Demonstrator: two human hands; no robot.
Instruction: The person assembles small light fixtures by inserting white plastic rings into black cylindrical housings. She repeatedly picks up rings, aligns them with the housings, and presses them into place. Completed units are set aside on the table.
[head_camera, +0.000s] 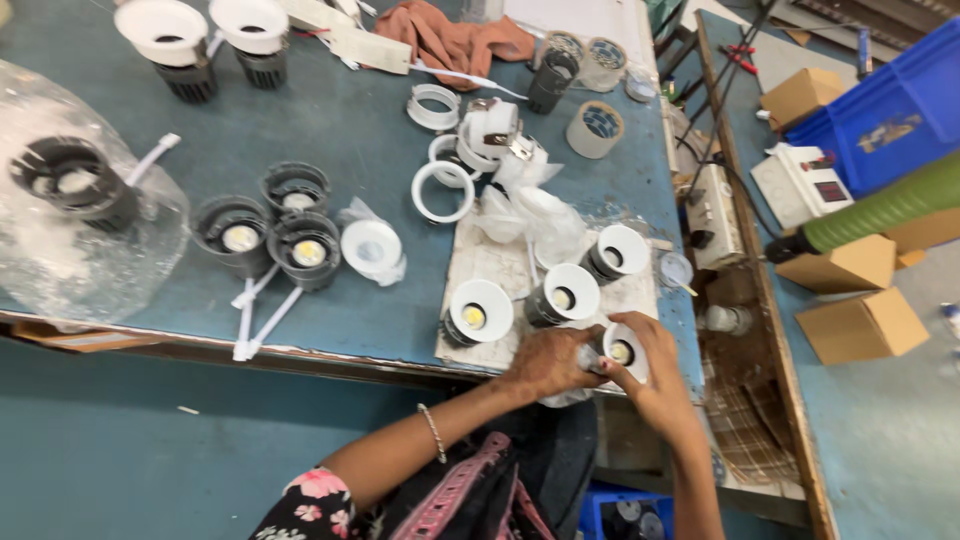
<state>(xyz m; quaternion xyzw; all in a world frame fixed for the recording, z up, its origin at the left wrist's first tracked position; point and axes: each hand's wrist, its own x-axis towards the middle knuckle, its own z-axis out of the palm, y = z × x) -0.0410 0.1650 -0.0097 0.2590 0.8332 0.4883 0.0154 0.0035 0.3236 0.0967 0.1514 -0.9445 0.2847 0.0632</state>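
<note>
Blue-green and scuffed, the surface (350, 120) carries rows of round downlight fittings, and a pale mat (480, 265) lies on it near the front edge. At the 6 o'clock edge of that mat both hands are closed around one white-rimmed downlight (622, 352). The left hand (548, 362) grips the dark body from the 9 o'clock side, its fingers wrapped narrowly around it, while the right hand (655, 372) cups the white rim from 3 o'clock, fingers curled over the face. The step in hand looks like a fitting or twisting of the rim onto the body, though the joint itself is hidden by the fingers and cannot be told for sure. Steady counter-pressure from both hands would be called for next, with the lamp kept square.

Three finished-looking lamps (565, 295) with white rims are set on the mat toward 12 o'clock of the hands. Loose white rings (442, 190) lie further toward 12 o'clock, beside crumpled clear bags (535, 215). At 9 o'clock, three dark housings (270, 225) without rims are grouped, white leads trailing from them. A clear plastic bag (80, 230) at the far left holds one dark housing. At 3 o'clock, brown cardboard boxes (860, 300) sit closed, and a blue crate (900, 110) stands behind them, its contents not visible.
</note>
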